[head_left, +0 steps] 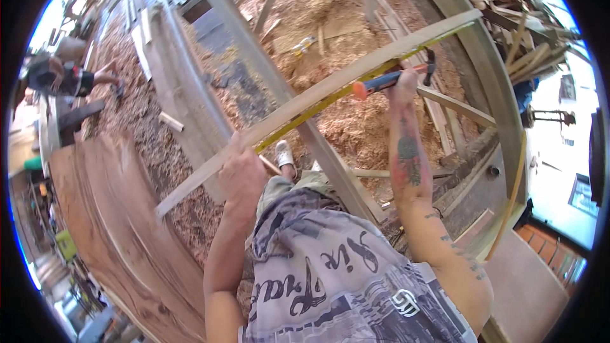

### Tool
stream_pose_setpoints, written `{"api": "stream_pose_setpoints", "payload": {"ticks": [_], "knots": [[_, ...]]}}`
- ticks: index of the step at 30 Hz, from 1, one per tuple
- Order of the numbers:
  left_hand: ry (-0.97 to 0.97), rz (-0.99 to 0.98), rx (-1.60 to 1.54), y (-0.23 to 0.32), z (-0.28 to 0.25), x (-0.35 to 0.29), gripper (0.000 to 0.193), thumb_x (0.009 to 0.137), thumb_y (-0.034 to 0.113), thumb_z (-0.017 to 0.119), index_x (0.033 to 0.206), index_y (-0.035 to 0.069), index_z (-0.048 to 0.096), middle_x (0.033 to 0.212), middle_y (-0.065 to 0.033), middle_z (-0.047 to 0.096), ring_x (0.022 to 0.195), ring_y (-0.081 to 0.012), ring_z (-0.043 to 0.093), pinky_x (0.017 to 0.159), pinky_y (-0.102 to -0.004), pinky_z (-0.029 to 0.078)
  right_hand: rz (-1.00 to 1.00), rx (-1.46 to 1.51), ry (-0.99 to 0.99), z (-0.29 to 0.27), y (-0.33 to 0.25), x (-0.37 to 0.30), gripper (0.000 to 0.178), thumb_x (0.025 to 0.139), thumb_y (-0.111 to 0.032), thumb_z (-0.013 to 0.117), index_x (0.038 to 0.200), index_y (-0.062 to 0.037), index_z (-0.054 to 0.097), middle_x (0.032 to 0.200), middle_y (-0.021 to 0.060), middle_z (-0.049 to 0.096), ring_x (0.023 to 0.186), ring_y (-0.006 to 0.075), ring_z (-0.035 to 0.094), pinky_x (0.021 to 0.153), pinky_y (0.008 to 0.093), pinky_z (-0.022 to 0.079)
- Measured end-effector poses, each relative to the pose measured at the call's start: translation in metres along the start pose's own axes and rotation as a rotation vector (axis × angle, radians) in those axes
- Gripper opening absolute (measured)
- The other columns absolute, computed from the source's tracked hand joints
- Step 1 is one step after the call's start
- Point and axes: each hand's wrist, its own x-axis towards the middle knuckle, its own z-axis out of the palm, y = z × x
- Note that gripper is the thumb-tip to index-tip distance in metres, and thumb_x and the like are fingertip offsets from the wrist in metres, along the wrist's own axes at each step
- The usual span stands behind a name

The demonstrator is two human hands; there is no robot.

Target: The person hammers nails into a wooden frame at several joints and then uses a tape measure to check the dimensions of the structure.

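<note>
Sawdust floor (356, 127) and timber frames fill my view. Mid-frame, my left hand (241, 174) is clamped around a long wooden slat (330, 86) running diagonally; upper right, my right hand (404, 82) grips a hammer (394, 78) against it.

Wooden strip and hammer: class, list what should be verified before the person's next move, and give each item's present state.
1. Left hand grips the long wooden strip: ok.
2. Right hand grips the hammer by its orange and blue handle: ok.
3. Yellow tape measure lies along the strip: ok.
4. Nail in place: cannot tell.
5. Strip seated on the curved frame: cannot tell.
6. Other person away from the swing: ok.
</note>
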Motion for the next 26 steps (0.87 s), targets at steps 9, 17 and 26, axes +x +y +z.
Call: {"api": "stream_pose_setpoints", "payload": {"ticks": [9, 17, 26], "knots": [[0.142, 0.013, -0.025, -0.006, 0.019, -0.003, 0.021, 0.087, 0.018, 0.057, 0.088, 0.002, 0.071, 0.144, -0.0117, 0.051, 0.094, -0.035, 0.069, 0.075, -0.0445, 0.059, -0.014, 0.1, 0.041, -0.003, 0.003, 0.011, 0.015, 0.092, -0.018, 0.053, 0.092, -0.0046, 0.06, 0.082, 0.0068, 0.064, 0.072, 0.0218, 0.064, 0.066, 0.0349, 0.052], [0.175, 0.036, -0.012, -0.008, 0.023, -0.002, 0.019, 0.087, 0.019, 0.058, 0.088, 0.004, 0.071, 0.142, -0.0111, 0.054, 0.097, -0.0345, 0.069, 0.076, -0.0432, 0.059, 0.085, 0.178, 0.047, 0.014, -0.007, -0.006, 0.018, 0.093, -0.019, 0.053, 0.096, -0.0032, 0.059, 0.089, 0.0087, 0.065, 0.08, 0.0233, 0.065, 0.07, 0.0365, 0.053], [0.162, 0.032, -0.021, -0.006, 0.021, -0.002, 0.017, 0.087, 0.019, 0.06, 0.088, 0.007, 0.072, 0.143, -0.0132, 0.052, 0.104, -0.036, 0.067, 0.079, -0.0442, 0.059, 0.073, 0.128, 0.011, 0.002, -0.003, 0.003, 0.019, 0.093, -0.02, 0.054, 0.097, -0.0024, 0.059, 0.09, 0.008, 0.065, 0.08, 0.023, 0.065, 0.074, 0.0361, 0.053]]}}
